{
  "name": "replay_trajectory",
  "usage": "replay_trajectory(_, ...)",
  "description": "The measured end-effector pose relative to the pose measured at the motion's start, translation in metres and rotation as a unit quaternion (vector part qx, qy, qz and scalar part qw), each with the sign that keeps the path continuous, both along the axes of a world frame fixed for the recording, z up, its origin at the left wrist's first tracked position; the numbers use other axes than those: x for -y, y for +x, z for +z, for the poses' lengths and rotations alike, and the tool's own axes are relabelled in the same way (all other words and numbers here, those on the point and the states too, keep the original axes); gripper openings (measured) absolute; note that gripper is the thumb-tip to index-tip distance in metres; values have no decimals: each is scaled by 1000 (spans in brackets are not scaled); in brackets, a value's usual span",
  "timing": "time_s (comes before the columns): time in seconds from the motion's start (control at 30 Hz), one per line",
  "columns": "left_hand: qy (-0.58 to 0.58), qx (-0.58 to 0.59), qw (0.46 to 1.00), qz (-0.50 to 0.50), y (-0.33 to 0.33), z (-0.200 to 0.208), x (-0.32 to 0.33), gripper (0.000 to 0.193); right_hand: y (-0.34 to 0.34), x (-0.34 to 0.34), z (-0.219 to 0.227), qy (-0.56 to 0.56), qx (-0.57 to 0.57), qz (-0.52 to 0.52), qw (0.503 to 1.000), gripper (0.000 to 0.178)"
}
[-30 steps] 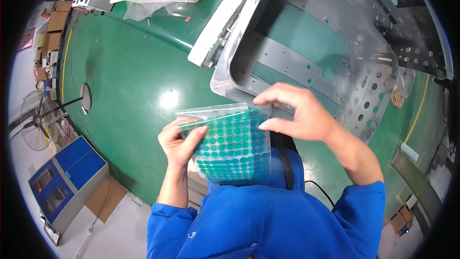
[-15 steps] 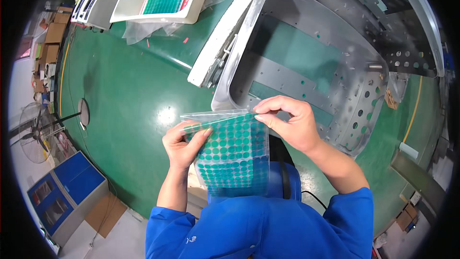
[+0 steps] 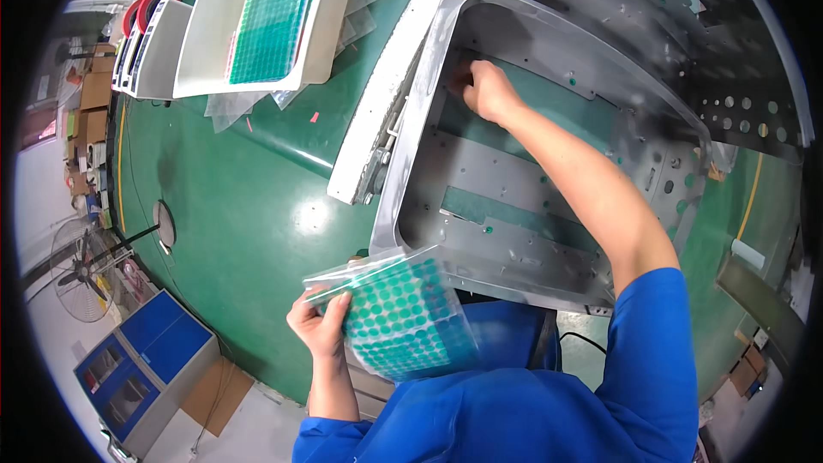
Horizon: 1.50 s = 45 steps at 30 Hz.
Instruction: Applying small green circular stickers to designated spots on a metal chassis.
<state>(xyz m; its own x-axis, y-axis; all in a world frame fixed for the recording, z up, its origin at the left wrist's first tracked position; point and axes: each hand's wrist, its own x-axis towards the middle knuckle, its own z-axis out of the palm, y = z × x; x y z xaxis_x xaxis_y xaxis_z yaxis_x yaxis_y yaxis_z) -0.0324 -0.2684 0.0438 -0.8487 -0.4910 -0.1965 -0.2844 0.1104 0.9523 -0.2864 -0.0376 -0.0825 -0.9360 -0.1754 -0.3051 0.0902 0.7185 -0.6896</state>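
My left hand (image 3: 321, 326) pinches the upper left corner of a sheet of green round stickers (image 3: 396, 313), thumb on top. Clear film covers it, and its upper edge is loose and folded over. The sheet hangs tilted in front of my blue-clad lap. My right hand (image 3: 492, 94) reaches into a large grey metal housing (image 3: 499, 170), near its far left inner corner. Its fingers are curled with the tips pressed together; whatever they hold, if anything, is hidden. The housing has several holes, and green floor shows through its openings.
A white bin (image 3: 206, 43) holding more green sticker sheets (image 3: 273, 21) stands on the green table at far left, with clear plastic bags around it. Red tape rolls (image 3: 154, 2) sit beside it. A white bar (image 3: 377, 120) lies along the housing's left side. A fan (image 3: 81, 270) stands at left.
My right hand has left the sheet's upper right corner and moved far into the housing. The sheet stays in my left hand, now tilted more. The whole view has shifted slightly.
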Motion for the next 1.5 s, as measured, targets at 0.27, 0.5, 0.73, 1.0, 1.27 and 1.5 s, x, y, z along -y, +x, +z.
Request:
replay_trajectory(0.27, 18, 16, 997, 72, 20, -12, 19, 18, -19, 3, -15, 42, 83, 36, 995, 16)
replay_trajectory(0.5, 39, 10, 997, 66, 12, -12, 13, 19, -21, 3, -13, 65, 95, 41, 992, 17)
replay_trajectory(0.73, 39, 11, 997, 62, 9, -14, 12, 19, -20, 8, -4, 92, 92, 36, 991, 16)
replay_trajectory(1.0, 46, 15, 997, 66, 8, -14, 8, 19, -19, 9, 0, 104, 76, 38, 991, 12)
replay_trajectory(1.27, 49, 14, 997, 56, 8, -16, 8, 20, -17, 12, 4, 119, 54, 24, 991, 18)
replay_trajectory(1.5, 60, 13, 996, 57, 9, -17, 8, 20, -17, 12, 2, 115, 48, 19, 992, 17)
